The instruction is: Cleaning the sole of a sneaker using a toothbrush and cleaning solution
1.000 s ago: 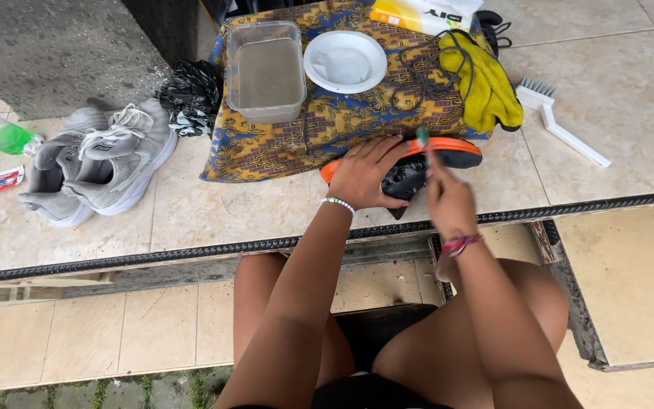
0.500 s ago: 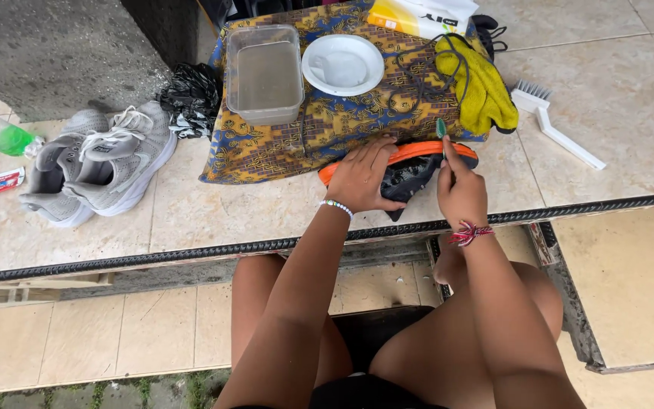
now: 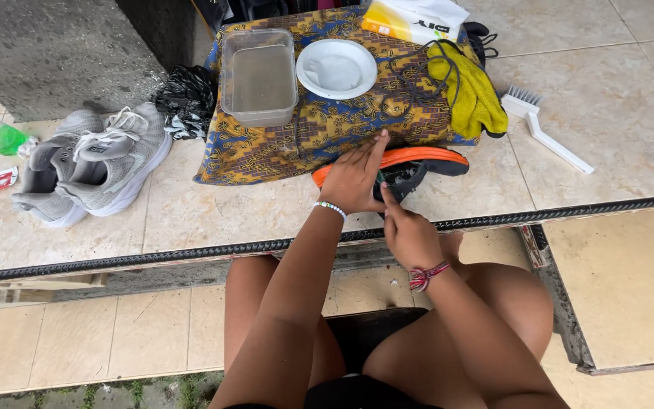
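Observation:
A black shoe with an orange sole (image 3: pixel 418 160) lies on its side on the tiled ledge, at the front edge of a patterned cloth (image 3: pixel 304 140). My left hand (image 3: pixel 353 180) lies over the shoe's near end with fingers together, holding it down. Just below it, at the ledge's front edge, is my right hand (image 3: pixel 406 233). Its fingers are closed on a thin green-handled brush (image 3: pixel 379 179) that pokes up between the two hands. Most of the brush is hidden.
On the cloth stand a clear tub of murky water (image 3: pixel 259 76), a white bowl (image 3: pixel 337 68), a yellow rag (image 3: pixel 472 97) and black laces. A white scrub brush (image 3: pixel 548 130) lies to the right. Grey sneakers (image 3: pixel 88 163), a tube and a green bottle lie to the left.
My right hand has dropped from above the shoe to the ledge's front edge, with the brush now low between the hands. My left hand stays on the shoe.

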